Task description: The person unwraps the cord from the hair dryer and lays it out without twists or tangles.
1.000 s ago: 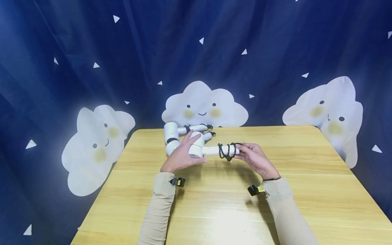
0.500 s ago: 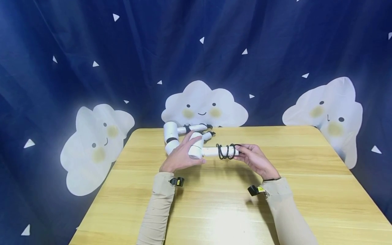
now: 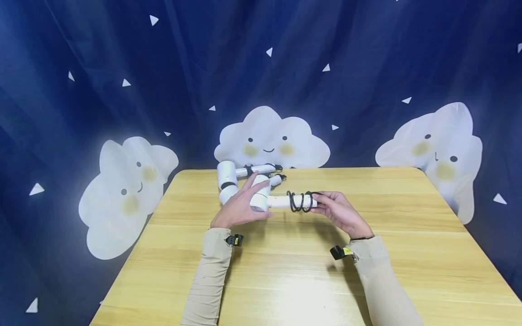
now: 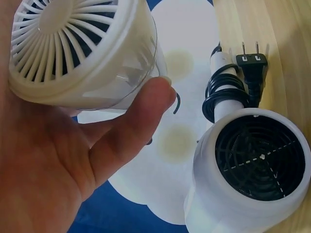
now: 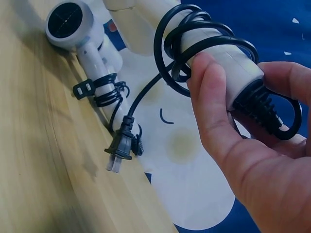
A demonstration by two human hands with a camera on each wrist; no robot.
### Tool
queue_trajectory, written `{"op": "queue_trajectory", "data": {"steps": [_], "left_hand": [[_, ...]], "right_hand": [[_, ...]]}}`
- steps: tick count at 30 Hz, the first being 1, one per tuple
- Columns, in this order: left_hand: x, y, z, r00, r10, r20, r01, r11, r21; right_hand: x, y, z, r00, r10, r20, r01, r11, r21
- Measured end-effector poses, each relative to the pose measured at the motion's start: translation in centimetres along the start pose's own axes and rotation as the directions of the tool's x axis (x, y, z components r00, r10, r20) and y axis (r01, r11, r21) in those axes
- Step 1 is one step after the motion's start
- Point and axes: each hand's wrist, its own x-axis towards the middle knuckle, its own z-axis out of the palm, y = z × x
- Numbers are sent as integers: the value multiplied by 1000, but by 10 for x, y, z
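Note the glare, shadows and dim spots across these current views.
Head: a bright glare patch on the tabletop, and a dark shadow beside the right sleeve; left wrist: the left hand looks dim against the bright cloud; right wrist: hazy, soft-edged shadows on the tabletop.

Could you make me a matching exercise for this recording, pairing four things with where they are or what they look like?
Column A
1. Left hand
2. Right hand
3. Black cord of the held hair dryer
4. Curtain

Column B
a. Looped around the white handle
b. Gripping the vented head
c. Dark blue, with smiling white clouds
d. Gripping the handle at its cord end

Right pairs: 1-b, 2-d, 3-a, 4-c
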Motion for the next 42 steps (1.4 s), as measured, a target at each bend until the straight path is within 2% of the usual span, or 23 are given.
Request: {"op": "queue_trajectory", "data": {"steps": [7, 11, 13, 16, 19, 21, 24, 28, 31, 33, 37, 42], "left_hand": [[-1, 0, 0, 1000, -10, 15, 10, 1000, -12], [-1, 2, -1, 1000, -6, -11, 6, 1000, -19], [-1, 2, -2, 1000, -5, -25, 4, 1000, -31], [-1, 2, -5, 999, -3, -37, 1, 999, -51], [-2, 2, -9, 999, -4, -34, 1, 997, -81], [-3, 2, -10, 999, -4, -33, 1, 995, -97], [-3, 2, -12, 999, -3, -32, 0, 994, -109], [-3, 2, -13, 999, 5, -33, -8, 994, -105], [-4, 2, -13, 1000, 8, -20, -10, 994, -108], [-5, 3, -13, 1000, 12, -7, -12, 993, -117], [-5, 6, -13, 1000, 22, 5, -21, 992, -127], [-5, 8, -12, 999, 49, 7, -48, 991, -123]], "right_hand": [[1, 0, 0, 1000, 22, -10, -22, 1000, 8], [1, 1, -1, 1000, 30, -1, -30, 999, 18], [-1, -1, -3, 1000, 31, 6, -31, 999, -7], [-4, -2, -7, 997, 1, 80, 1, 1000, -20], [-6, -4, -13, 985, -30, 172, 33, 999, -16], [-7, -5, -17, 978, -40, 207, 42, 999, -5], [-7, -5, -25, 984, -37, 176, 42, 999, -25], [-4, 4, -35, 999, 18, 35, -17, 999, -29], [1, 17, -38, 996, 75, -44, -76, 997, -24], [5, 25, -37, 994, 97, -50, -99, 995, -31], [10, 38, -32, 993, 119, 0, -119, 992, -32], [12, 43, -31, 988, 139, 69, -135, 989, -52]]}}
